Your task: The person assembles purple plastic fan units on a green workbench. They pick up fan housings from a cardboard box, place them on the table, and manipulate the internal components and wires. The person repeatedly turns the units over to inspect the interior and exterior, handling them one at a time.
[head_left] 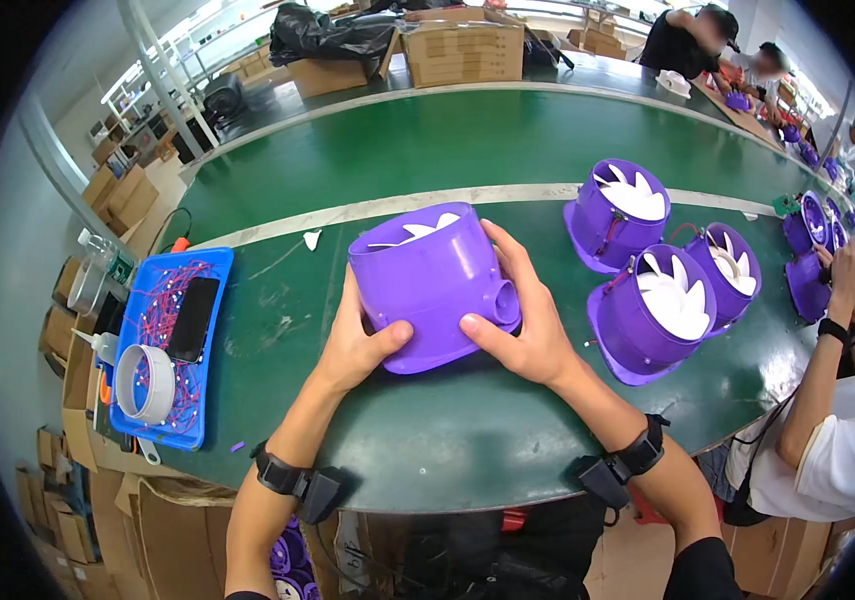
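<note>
While lying tilted on green table (467,440), purple fan housing (427,285) shows white blades at open top. Left hand (357,345) and right hand (527,325) clasp its sides, fingers wrapped, thumbs on front.

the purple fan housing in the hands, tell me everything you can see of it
The purple fan housing is a round, smooth, plastic-looking drum with a flared base flange and a short round port on its side. White fan blades show through its open end, which is tilted up and away from the person. It sits low over the green table. The left hand grips its left side, thumb on the flange; the right hand wraps its right side, fingers along the wall by the port.
</note>
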The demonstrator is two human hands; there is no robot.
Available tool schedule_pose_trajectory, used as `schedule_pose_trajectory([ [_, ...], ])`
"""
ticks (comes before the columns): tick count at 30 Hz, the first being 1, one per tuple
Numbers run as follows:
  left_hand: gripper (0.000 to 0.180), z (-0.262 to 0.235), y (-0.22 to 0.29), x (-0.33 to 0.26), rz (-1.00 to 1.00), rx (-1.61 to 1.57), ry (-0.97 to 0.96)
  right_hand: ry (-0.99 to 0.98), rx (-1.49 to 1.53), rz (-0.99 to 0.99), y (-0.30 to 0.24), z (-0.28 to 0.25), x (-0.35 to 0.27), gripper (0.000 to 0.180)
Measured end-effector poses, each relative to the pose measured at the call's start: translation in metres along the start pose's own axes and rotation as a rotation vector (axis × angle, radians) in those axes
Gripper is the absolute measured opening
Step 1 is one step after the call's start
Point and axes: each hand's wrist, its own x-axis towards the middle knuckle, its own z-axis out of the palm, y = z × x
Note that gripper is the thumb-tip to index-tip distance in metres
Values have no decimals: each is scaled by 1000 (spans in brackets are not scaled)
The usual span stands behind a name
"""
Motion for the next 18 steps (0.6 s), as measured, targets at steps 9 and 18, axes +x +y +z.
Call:
schedule_pose_trajectory([
  [9,103,2,-2,2,-22,-7,-13,-3,10,33,2,-3,-1,83],
  [18,92,-2,-10,0,-45,-47,27,-97,0,60,1,-7,0,88],
])
